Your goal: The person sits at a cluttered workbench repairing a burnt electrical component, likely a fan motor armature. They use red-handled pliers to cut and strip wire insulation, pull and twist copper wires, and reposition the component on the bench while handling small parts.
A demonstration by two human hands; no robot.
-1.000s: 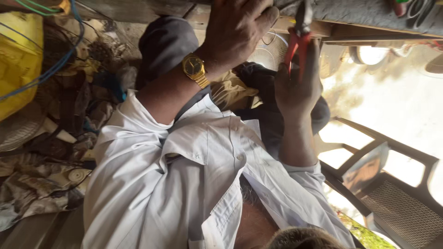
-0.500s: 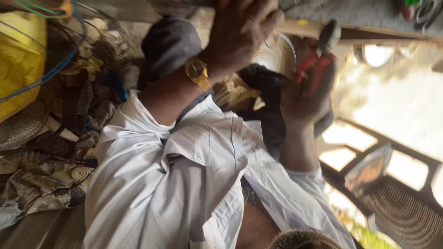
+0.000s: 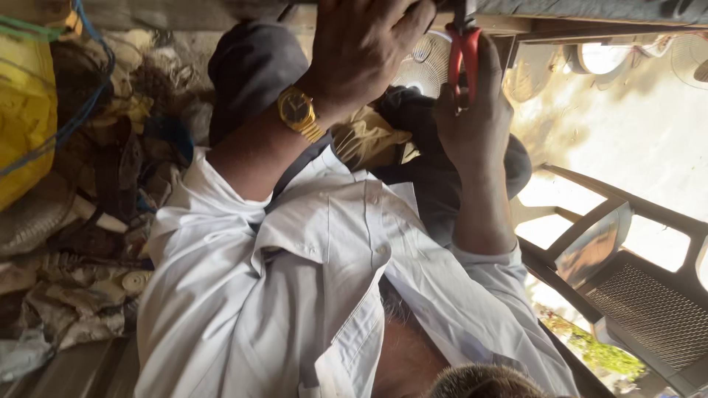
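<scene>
Cluttered ground fills the left of the view, with a yellow sack (image 3: 26,110) bound by blue cord and a heap of worn scraps beside it, while sunlit pavement and one dark plastic chair (image 3: 627,273) fill the right. Both arms reach upward from white shirt sleeves (image 3: 295,295) toward a ledge or counter edge (image 3: 590,11) that runs along the top of the frame. The left hand (image 3: 365,55), with one gold wristwatch (image 3: 299,112) on its wrist, is curled with fingers pressed together over something at that edge, probably steadying it, though what lies beneath the palm is hidden. The right hand (image 3: 476,121) is closed around one pair of red-handled pliers (image 3: 464,51), pinching the grips so the tool points up into the same spot just beside the left hand; the tips are cut off by the frame, so whether they bite on anything cannot be told. Holding the piece with one hand and the pliers with the other seems to keep the work fixed while the tool bears on it. Behind the hands stand fans with round wire guards: one pale fan (image 3: 424,63) between the hands and at least two more (image 3: 590,55) off to the right. A dark bundle of cloth (image 3: 251,66) sits behind the left wrist.
</scene>
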